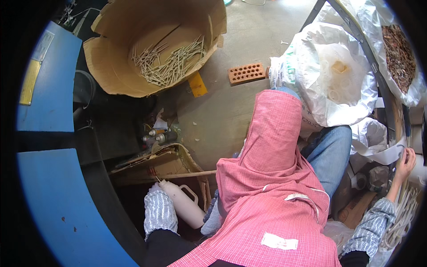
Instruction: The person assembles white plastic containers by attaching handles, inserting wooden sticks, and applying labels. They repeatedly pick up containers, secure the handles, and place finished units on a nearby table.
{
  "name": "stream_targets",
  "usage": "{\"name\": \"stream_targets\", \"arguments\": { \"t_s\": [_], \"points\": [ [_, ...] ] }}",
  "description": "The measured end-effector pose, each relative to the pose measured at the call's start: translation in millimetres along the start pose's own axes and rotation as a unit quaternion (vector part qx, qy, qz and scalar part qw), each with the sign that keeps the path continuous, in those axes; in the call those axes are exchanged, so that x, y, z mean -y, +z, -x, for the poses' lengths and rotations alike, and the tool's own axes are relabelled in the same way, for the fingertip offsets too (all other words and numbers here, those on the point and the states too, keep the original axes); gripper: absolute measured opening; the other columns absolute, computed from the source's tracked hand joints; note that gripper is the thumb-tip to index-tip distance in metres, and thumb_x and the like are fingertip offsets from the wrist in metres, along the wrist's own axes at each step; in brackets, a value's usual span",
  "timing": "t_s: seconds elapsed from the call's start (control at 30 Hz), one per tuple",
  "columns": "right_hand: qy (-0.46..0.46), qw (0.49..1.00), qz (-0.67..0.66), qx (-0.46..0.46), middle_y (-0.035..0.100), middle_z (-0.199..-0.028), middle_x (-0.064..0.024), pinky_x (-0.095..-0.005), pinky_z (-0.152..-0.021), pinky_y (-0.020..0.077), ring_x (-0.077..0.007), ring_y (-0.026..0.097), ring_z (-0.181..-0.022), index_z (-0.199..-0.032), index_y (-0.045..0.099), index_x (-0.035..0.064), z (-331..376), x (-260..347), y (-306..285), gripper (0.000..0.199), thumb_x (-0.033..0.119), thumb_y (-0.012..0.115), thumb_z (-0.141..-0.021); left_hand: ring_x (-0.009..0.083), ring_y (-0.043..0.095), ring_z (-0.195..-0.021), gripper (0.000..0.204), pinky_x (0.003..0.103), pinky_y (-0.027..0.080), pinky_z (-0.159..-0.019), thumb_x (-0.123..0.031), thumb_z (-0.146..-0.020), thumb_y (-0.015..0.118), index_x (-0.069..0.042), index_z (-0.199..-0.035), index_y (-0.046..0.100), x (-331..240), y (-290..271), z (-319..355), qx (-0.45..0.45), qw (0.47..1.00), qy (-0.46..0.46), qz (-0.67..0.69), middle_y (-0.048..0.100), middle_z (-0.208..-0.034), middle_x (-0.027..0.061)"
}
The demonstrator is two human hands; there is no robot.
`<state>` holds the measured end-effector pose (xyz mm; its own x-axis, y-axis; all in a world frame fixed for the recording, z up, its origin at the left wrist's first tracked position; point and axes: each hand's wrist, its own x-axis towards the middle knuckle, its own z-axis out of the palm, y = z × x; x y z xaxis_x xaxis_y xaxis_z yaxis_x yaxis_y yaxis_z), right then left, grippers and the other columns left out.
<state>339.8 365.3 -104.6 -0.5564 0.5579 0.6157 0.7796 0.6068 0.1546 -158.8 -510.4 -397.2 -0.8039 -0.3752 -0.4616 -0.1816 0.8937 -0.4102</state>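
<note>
My left hand (pixel 155 188) is low at the left, beside the neck of a white plastic jug (pixel 183 204) with a loop handle and thin spout. The patterned sleeve covers most of that hand, and its fingers are hidden. The jug leans tilted next to an open cardboard box (pixel 175 164). Far to the right, my right hand (pixel 405 165) reaches up with bent, parted fingers. It rests by the end of a white strip (pixel 384 155) and an upright wooden edge. Nothing clearly shows in its grip.
A large cardboard container (pixel 113 66) holds many thin tan sticks (pixel 171 62). Near it lies a perforated brick (pixel 246 73). White sacks (pixel 307 66) crowd the right, one with translucent plastic pieces. Blue machine panels (pixel 58 191) stand at left; spray cans (pixel 165 136) lie near the box.
</note>
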Motion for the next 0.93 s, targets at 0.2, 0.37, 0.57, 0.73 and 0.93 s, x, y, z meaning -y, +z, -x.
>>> {"name": "stream_targets", "arguments": {
  "t_s": [0.2,0.37,0.57,0.73,0.93],
  "points": [
    [-0.008,0.993,-0.121,-0.003,0.061,-0.110,-0.0067,-0.0288,-0.078,0.0465,-0.0178,0.057,-0.099,-0.102,0.063,0.0050,-6,71,2,0.010,0.006,0.061,-0.092,0.0304,0.039,-0.129,0.052,0.050,0.039,-0.101,-0.027,-0.074,0.068,-0.024,-0.124,0.051,8,48,7,0.165,0.970,0.140,-0.111,0.044,-0.133,0.0056],
    [-0.031,0.972,-0.233,0.012,0.062,-0.106,-0.0045,-0.0253,-0.077,0.0444,-0.0145,0.056,-0.094,-0.099,0.062,0.0032,-19,131,6,0.008,0.003,0.061,-0.091,0.0320,0.035,-0.135,0.095,0.050,0.037,-0.105,-0.030,-0.066,0.077,-0.024,-0.146,0.027,0,48,-2,0.059,0.981,0.181,0.032,0.027,-0.154,0.0033],
    [-0.026,0.954,-0.299,0.020,0.062,-0.102,-0.0028,-0.0229,-0.075,0.0436,-0.0115,0.055,-0.087,-0.099,0.062,0.0038,-35,170,-7,0.009,0.003,0.063,-0.091,0.0339,0.038,-0.135,0.083,0.040,0.032,-0.112,-0.025,-0.067,0.075,-0.018,-0.142,0.041,-12,65,-46,0.226,0.941,0.240,0.082,0.034,-0.150,0.0137],
    [0.008,0.950,-0.311,0.022,0.062,-0.097,-0.0011,-0.0230,-0.074,0.0439,-0.0100,0.056,-0.086,-0.098,0.062,0.0045,-17,177,-14,0.008,0.006,0.063,-0.091,0.0266,0.050,-0.124,0.037,0.043,0.039,-0.104,-0.035,-0.078,0.071,-0.015,-0.109,0.072,-48,39,-33,0.174,0.969,0.151,-0.087,0.066,-0.117,0.0091],
    [0.010,0.899,-0.436,0.049,0.061,-0.099,-0.0037,-0.0235,-0.075,0.0440,-0.0117,0.056,-0.088,-0.098,0.062,0.0055,-24,222,-2,0.008,0.002,0.062,-0.090,0.0238,0.048,-0.123,0.041,0.062,0.016,-0.110,-0.047,-0.086,0.058,-0.021,-0.118,0.067,-67,-81,80,-0.036,0.909,0.394,-0.128,0.064,-0.122,0.0015]
  ]
}}
